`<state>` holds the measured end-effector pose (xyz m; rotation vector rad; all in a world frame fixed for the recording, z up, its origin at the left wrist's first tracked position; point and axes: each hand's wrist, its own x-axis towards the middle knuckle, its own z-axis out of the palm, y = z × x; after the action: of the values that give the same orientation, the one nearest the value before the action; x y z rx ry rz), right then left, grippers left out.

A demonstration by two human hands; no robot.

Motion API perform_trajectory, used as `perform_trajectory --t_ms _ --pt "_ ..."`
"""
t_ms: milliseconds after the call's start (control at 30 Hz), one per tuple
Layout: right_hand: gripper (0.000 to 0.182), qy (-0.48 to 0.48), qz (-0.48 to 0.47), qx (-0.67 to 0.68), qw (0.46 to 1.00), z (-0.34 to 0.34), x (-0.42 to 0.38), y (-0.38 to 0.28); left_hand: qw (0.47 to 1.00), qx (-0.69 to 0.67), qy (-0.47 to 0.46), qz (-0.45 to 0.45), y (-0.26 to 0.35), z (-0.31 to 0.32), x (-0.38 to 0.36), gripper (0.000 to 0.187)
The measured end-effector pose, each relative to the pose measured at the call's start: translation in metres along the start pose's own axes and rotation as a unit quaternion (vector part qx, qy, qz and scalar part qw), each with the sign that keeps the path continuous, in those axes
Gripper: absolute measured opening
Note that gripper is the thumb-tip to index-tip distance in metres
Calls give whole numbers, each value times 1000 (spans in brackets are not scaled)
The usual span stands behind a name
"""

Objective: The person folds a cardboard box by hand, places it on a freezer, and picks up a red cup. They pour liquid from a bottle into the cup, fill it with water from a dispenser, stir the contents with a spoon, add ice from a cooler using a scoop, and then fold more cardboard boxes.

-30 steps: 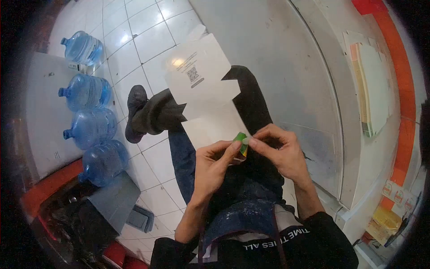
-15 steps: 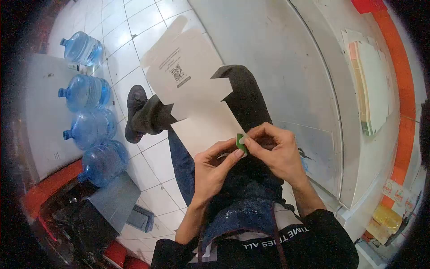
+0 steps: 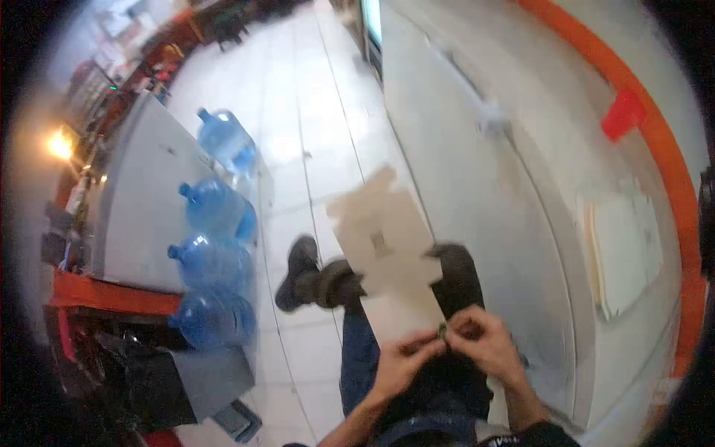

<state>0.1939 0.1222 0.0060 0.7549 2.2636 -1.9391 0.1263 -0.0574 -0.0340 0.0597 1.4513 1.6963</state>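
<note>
While motion blurs my view, left hand (image 3: 398,365) and right hand (image 3: 484,344) pinch the flat carton blank (image 3: 387,257) at its 6 o'clock edge; folding barely started, panels unfolded.

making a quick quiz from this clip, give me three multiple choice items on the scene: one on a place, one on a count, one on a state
1. Where do the blue water jugs stand?
A. on the person's lap
B. on the floor to the person's left, by a grey cabinet
C. on the white counter

2. How many blue water jugs show?
A. two
B. four
C. six

3. How is the flat cardboard blank held?
A. lying loose on the floor
B. by the right hand alone, high up
C. pinched at its near end by both hands

Answers:
1 B, they line up on the tiles beside the grey cabinet.
2 B, four jugs stand in a row.
3 C, the left hand and the right hand meet at its near edge, above the lap.
</note>
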Motion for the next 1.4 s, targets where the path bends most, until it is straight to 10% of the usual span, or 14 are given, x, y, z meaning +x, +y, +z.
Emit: perform_trajectory --t_ms 500,567,700,800,867,1000,1200,1400 --pt "17 -35 20 48 998 12 9 -29 992 -113 34 49 16 -8 8 34" --pt "21 1 -176 -58 983 19 11 -15 991 -112 36 68 19 -6 7 35" --pt "26 30 -264 -148 953 29 16 -24 991 -111 8 79 29 -14 13 40" --pt "24 79 -159 49 983 30 21 -28 989 -107 -57 82 26 -19 15 46" --pt "17 151 -149 -75 974 14 29 -42 881 300 -11 365 48 -16 6 48" --pt "19 187 -166 -122 961 -9 48 -64 758 497 -43 420 60 -15 -6 61" --pt "47 157 -134 -19 978 -15 60 -50 814 359 35 455 38 -16 34 28" --pt "39 164 -163 9 973 6 28 -31 895 228 53 378 49 -6 44 17"
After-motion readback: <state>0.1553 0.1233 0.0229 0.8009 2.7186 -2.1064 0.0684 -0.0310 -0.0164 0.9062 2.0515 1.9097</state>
